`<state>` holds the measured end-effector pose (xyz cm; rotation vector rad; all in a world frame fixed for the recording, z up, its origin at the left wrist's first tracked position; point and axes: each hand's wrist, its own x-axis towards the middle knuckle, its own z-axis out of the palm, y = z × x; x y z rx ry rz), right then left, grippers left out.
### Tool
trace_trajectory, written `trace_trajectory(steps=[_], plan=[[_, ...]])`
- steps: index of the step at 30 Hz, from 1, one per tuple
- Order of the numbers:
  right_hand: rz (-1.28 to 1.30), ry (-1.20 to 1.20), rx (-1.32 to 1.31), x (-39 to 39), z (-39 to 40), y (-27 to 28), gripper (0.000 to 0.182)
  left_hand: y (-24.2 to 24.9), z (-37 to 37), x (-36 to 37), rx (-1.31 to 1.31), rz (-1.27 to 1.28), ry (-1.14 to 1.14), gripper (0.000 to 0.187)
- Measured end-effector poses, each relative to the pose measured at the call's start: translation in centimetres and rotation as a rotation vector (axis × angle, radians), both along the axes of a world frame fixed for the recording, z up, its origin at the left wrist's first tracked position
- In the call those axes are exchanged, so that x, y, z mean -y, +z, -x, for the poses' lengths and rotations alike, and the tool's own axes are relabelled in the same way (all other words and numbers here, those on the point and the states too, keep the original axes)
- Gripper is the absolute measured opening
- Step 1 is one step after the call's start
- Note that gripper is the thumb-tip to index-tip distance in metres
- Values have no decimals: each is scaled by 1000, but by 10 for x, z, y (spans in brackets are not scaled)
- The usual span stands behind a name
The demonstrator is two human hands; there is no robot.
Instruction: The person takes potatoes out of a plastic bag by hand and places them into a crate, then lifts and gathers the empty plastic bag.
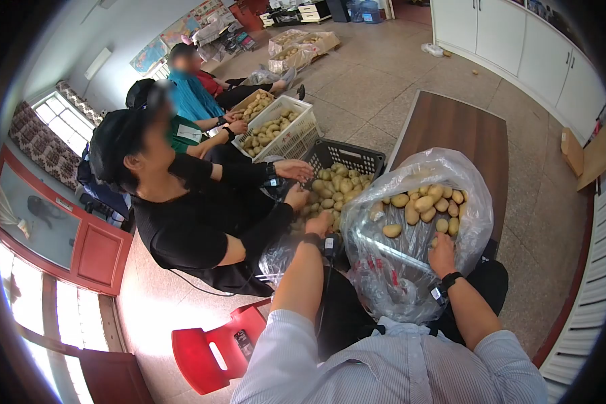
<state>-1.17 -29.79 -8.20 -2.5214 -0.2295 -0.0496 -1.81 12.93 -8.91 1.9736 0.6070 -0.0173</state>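
Potatoes (421, 204) lie in a clear plastic bag (475, 176) that is spread open in front of me. My right hand (442, 254) is inside the bag, its fingers closed round a potato near the lower right of the pile. To the left, my left hand (320, 224) reaches to the near edge of a black crate (367, 156) filled with potatoes (340, 182). Its fingers are bent together, and what they hold, if anything, is too small to make out. Both wrists wear dark bands.
A co-worker in black (182, 209) sits at the left, hands over the black crate. Beyond are more seated people, a white crate (303, 124) and boxes of potatoes. A brown board (451, 128) lies behind the bag; a red stool (209, 350) stands lower left.
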Motion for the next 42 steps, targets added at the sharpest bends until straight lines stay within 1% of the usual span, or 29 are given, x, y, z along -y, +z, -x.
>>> trace_trajectory(steps=[5,6,7,9,10,11,12,13,14,15,16,17,18,19,21,23,24,25,26,28,30,31,32,33,34,35,38,41,42], plan=[[-154,-37,-22,-1,-2,-8,42,9,-5,5,-125,380,432,40],[-211,-47,-19,0,-3,-12,41,11,-5,5,-125,381,430,40],[-211,-48,-18,0,-6,-19,41,12,-6,4,-82,-88,64,32],[-298,-134,-130,0,-11,-31,33,2,-11,7,-34,-553,-306,25],[-298,-130,-129,0,-11,-27,33,-3,-17,19,47,-63,-117,22],[-555,-196,-344,-1,-11,-22,31,-5,-19,26,29,199,34,20],[-809,-262,-563,-2,-12,-17,30,33,-13,48,31,447,217,20],[-809,-258,-562,-2,-12,-15,30,61,-9,64,33,447,219,20],[-898,-251,-638,-2,-13,-14,30,78,-8,77,-13,480,202,21],[-986,-243,-713,-1,-13,-13,31,79,-9,83,-60,514,184,21],[-985,-244,-714,-3,-14,-13,31,80,-10,86,-77,596,122,24],[-1072,-184,-739,-5,-15,-14,29,81,-10,91,-79,597,122,24],[-1159,-127,-764,-8,-14,-15,27,91,-8,102,-95,536,57,25],[-1158,-136,-764,-13,-13,-12,27,94,-9,109,-113,477,-10,27],[-1011,-30,-677,-24,-11,-3,21,96,-11,114,-144,476,-75,30],[-1097,-70,-704,-40,-2,29,16,91,-12,123,-171,455,-164,37],[-1014,149,-732,-36,-7,25,16,79,-13,121,-164,503,-211,40],[-888,163,-679,-39,-7,31,20,84,-12,128,-181,474,-248,42],[-846,146,-624,-45,-5,33,24,86,-11,135,-216,479,-255,45],[-810,144,-685,-56,3,72,29,105,-9,154,-301,470,-263,49],[-790,271,-715,-60,3,86,28,100,-6,162,-344,540,-303,49],[-788,264,-713,-63,2,79,28,104,-6,164,-360,593,-316,49],[-801,313,-641,-69,0,68,29,108,-7,166,-385,663,-334,44],[-812,361,-571,-72,0,67,31,103,-8,165,-385,663,-336,44],[-728,371,-510,-71,-1,65,32,96,-9,164,-372,712,-389,38],[-728,369,-511,-71,-1,63,32,90,-10,162,-361,761,-441,32],[-719,380,-465,-67,-4,56,32,87,-11,160,-360,786,-413,25],[-612,307,-371,-51,-11,53,30,93,-10,158,-335,804,-373,26],[-527,249,-177,-46,-15,39,28,90,-11,156,-337,805,-373,26]])
